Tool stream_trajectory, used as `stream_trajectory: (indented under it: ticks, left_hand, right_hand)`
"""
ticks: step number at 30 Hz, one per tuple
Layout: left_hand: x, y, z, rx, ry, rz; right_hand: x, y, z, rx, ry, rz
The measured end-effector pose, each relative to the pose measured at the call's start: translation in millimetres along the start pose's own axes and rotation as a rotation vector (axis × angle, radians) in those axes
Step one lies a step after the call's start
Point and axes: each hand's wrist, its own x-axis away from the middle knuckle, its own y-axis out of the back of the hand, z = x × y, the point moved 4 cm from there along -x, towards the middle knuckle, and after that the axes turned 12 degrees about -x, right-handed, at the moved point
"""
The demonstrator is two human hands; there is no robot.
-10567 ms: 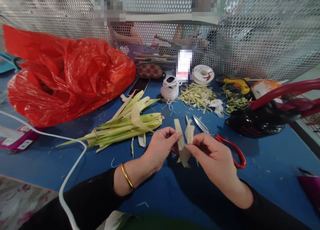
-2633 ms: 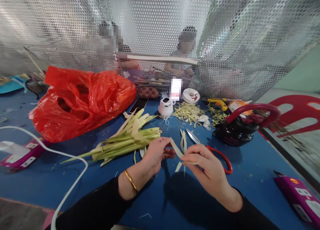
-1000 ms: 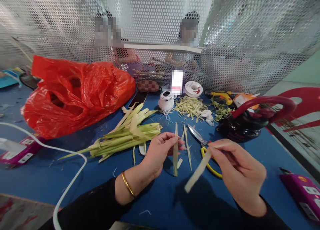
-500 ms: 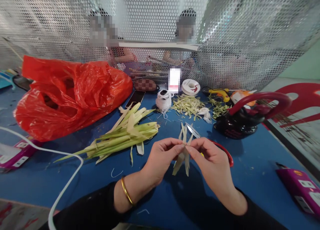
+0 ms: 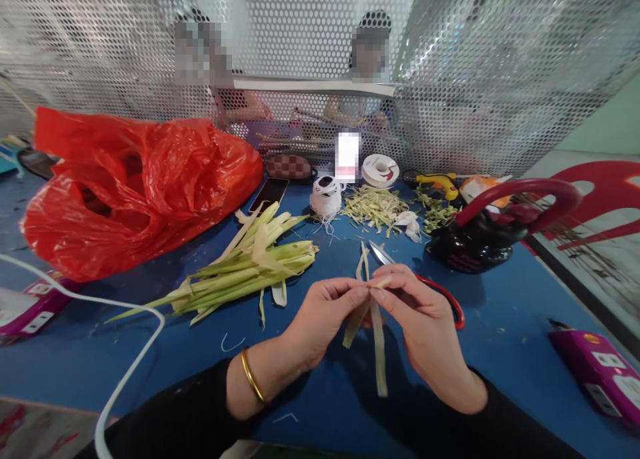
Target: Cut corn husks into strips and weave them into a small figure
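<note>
Thin pale corn husk strips (image 5: 379, 352) cross between my two hands, some pointing up and others hanging down. My left hand (image 5: 320, 316) pinches them between thumb and forefinger. Right beside it, my right hand (image 5: 425, 326) is closed in a pinch on the same strips, with a short end showing over its fingertips. Scissors (image 5: 383, 255) with red handles lie partly hidden behind my right hand. To the left, a bundle of green and pale husks (image 5: 250, 272) rests on the blue table (image 5: 190, 369).
A red plastic bag (image 5: 140, 192) fills the left. Behind stand a spool of white string (image 5: 326, 199), a ribbon roll (image 5: 380, 170) and cut husk bits (image 5: 375, 207). On the right are a black pot with a red handle (image 5: 467, 249) and a purple power strip (image 5: 595, 372). A white cable (image 5: 135, 362) loops left.
One strip now hangs much lower below my fingers, and fewer strips point upward. My right fingers have shifted slightly over the crossing. The whole view has tilted a little.
</note>
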Motion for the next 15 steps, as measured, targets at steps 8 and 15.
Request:
stream_trajectory:
  ticks: [8,15]
  left_hand:
    - [2.1,-9.5,10.2,-0.066,0.124,0.241]
    - [6.2,-13.0,20.0,-0.061,0.249,0.357]
  right_hand:
    - [-7.1,15.9,1.1,-0.203,-0.103,-0.290]
    - [-9.7,18.8,-4.6,-0.171,-0.119,-0.288]
